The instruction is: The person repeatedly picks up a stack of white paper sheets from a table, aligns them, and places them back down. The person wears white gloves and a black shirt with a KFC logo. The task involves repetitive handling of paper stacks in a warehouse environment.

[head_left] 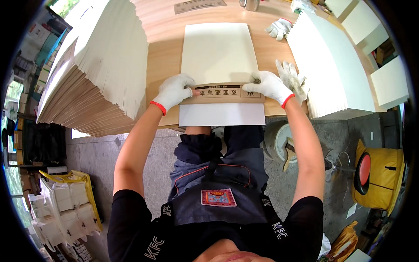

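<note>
Pressing brown strip (pixel 227 92) btwn L hand (pixel 173 91) & R hand (pixel 269 86).

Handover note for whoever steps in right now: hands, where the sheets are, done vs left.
Left hand, gloved: flat on the left end of the brown strip.
Right hand, gloved: flat on its right end.
The strip lies across the white sheet, which overhangs the table edge.
Fanned stacks: left stack, right stack.
Spare gloves lie by the right hand.
Done: strip laid square.
Left: likely pressing it down; bond cannot be judged.
</note>
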`<state>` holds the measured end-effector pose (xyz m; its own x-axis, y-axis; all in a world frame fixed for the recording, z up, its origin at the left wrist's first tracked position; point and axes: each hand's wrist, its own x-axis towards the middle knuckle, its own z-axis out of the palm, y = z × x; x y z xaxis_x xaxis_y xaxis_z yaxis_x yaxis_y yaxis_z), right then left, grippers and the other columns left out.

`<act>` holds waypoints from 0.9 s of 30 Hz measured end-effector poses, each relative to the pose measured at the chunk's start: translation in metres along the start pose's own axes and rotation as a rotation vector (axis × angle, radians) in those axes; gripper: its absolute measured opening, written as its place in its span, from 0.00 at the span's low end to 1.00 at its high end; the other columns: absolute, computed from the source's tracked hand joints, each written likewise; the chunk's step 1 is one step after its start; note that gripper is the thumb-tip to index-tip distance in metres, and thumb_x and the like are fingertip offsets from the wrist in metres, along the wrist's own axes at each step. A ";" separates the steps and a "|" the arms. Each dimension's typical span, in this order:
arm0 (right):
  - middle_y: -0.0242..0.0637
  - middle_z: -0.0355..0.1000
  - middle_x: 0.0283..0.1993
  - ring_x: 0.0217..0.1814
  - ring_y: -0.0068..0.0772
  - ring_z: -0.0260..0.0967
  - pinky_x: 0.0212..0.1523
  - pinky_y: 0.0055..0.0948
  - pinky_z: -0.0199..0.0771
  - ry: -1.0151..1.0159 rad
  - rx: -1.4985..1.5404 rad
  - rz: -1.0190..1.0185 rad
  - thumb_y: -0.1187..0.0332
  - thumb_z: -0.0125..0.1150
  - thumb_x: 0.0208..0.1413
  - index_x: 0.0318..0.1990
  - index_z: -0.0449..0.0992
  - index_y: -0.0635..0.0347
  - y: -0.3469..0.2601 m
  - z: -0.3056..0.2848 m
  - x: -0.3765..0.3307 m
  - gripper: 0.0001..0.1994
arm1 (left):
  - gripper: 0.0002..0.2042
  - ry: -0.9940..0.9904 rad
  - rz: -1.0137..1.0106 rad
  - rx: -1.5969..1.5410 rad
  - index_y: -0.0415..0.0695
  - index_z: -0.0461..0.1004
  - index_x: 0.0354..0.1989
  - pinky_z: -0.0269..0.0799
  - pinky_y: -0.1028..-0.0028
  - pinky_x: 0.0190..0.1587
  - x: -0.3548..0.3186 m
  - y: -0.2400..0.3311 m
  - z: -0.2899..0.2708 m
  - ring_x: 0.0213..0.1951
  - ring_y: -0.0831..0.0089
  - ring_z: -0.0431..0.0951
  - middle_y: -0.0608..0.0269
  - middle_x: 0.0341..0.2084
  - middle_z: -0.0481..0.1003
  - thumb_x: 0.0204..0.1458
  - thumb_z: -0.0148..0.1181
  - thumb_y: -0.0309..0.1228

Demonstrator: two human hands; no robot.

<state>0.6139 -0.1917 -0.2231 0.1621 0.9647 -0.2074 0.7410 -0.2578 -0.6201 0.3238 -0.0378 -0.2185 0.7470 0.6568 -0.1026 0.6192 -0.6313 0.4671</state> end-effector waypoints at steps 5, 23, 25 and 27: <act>0.42 0.73 0.26 0.30 0.41 0.71 0.33 0.38 0.68 0.230 -0.021 -0.029 0.47 0.67 0.50 0.30 0.77 0.61 0.005 0.025 -0.004 0.22 | 0.16 -0.216 -0.112 0.144 0.45 0.77 0.32 0.70 0.61 0.38 0.011 0.006 -0.007 0.40 0.58 0.78 0.57 0.32 0.77 0.46 0.70 0.44; 0.31 0.74 0.50 0.52 0.37 0.72 0.50 0.37 0.69 0.873 -1.008 0.123 0.64 0.55 0.59 0.66 0.64 0.42 0.080 0.011 -0.037 0.26 | 0.63 -0.825 0.643 0.889 0.92 0.49 0.68 0.75 0.58 0.51 0.090 0.111 -0.013 0.56 0.54 0.74 0.62 0.57 0.69 0.25 0.79 0.22; 0.34 0.74 0.46 0.46 0.40 0.73 0.48 0.39 0.70 0.695 -0.979 0.350 0.64 0.57 0.57 0.62 0.68 0.45 0.075 0.009 -0.031 0.24 | 0.63 -0.824 0.645 0.866 0.92 0.49 0.68 0.76 0.58 0.50 0.092 0.104 -0.015 0.55 0.53 0.74 0.60 0.55 0.69 0.24 0.80 0.25; 0.39 0.73 0.49 0.50 0.42 0.72 0.47 0.40 0.72 0.664 -0.583 -0.138 0.66 0.59 0.56 0.58 0.72 0.50 0.054 0.004 -0.048 0.21 | 0.59 -0.794 0.710 0.877 0.90 0.52 0.68 0.77 0.60 0.46 0.093 0.101 -0.016 0.50 0.54 0.77 0.60 0.55 0.68 0.26 0.79 0.26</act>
<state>0.6438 -0.2518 -0.2494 0.2563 0.8636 0.4341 0.9661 -0.2434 -0.0862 0.4521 -0.0344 -0.1668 0.7168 -0.1346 -0.6842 -0.2226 -0.9740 -0.0417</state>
